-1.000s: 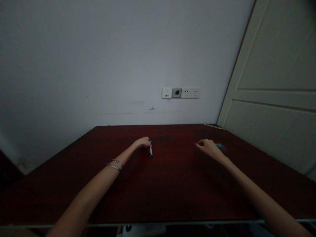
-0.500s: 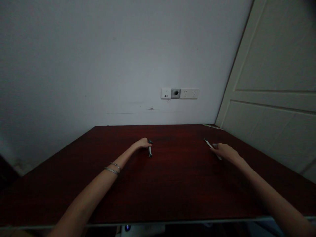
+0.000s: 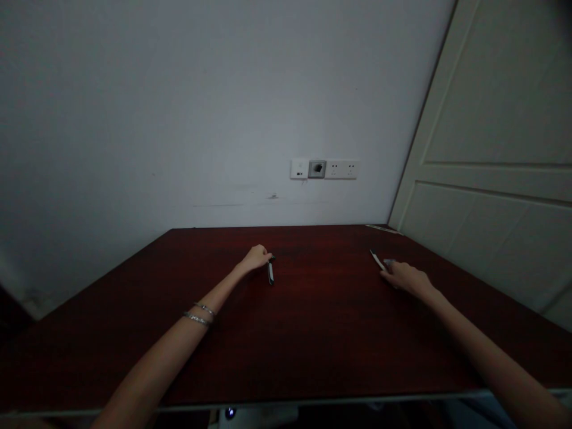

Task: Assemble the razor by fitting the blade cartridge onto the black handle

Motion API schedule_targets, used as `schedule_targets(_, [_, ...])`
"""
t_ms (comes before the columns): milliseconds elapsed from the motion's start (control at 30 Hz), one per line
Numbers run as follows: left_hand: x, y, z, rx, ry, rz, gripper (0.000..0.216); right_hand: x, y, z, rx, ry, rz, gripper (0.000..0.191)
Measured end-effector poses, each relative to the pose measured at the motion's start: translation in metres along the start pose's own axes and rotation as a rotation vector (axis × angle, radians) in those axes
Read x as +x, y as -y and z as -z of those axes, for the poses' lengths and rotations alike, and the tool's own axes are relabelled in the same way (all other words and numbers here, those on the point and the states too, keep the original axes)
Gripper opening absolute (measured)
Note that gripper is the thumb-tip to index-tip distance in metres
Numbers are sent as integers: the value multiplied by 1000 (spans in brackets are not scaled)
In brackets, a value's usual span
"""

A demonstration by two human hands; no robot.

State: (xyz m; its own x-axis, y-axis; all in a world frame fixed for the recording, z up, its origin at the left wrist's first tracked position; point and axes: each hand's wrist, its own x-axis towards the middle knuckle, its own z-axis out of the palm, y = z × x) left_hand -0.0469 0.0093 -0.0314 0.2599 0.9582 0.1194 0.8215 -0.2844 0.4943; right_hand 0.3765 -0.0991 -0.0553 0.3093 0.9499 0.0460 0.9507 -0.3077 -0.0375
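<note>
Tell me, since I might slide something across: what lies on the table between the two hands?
Nothing: in the head view, bare dark red table separates the left hand, at a dark pen-like object, from the right hand, at a thin light stick.

Dim, underexposed frame. Wall (image 3: 179, 107) evenly grey, corners vignetted. Tabletop (image 3: 313, 333) nearly black-red, no glare. Wide-angle bending at edges; small objects indistinct.

A dark reddish-brown wooden table (image 3: 313, 333) fills the lower half of the view, its far edge against a plain white wall (image 3: 179, 107). On that wall, above the table, sits a row of white sockets (image 3: 324, 169) with one grey plate in it. A cream panelled door (image 3: 500, 149) stands to the right. Faint scuff marks (image 3: 272, 196), perhaps smudges, show below the sockets.
</note>
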Motion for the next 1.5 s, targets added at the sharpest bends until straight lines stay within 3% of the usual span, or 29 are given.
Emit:
schedule_targets(167, [-1, -7, 1, 23, -79, -64, 27, -8, 16, 5, 23, -31, 0, 41])
schedule_targets(300, [-5, -23, 1, -11, -95, -92, 26, -20, 45, 15, 67, -102, 33, 42])
schedule_targets(567, [-17, -65, -14, -318, 49, -173, 30, -64, 134, 42, 101, -242, 222, 34])
schedule_targets(767, [-23, -80, -21, -621, 147, -98, 38, -92, 183, 51, 95, -299, 373, 26])
schedule_targets(1067, [-27, -72, -18, -884, 156, 104, 32, -108, 211, 49, 107, -293, 476, 24])
schedule_targets(1300, [-28, -57, -14, -787, 188, 111, 33, -97, 227, 39, 212, -125, 506, 28])
schedule_targets(1500, [-25, -38, -10, -614, 125, 58, 38, -79, 242, 24, 299, -56, 534, 30])
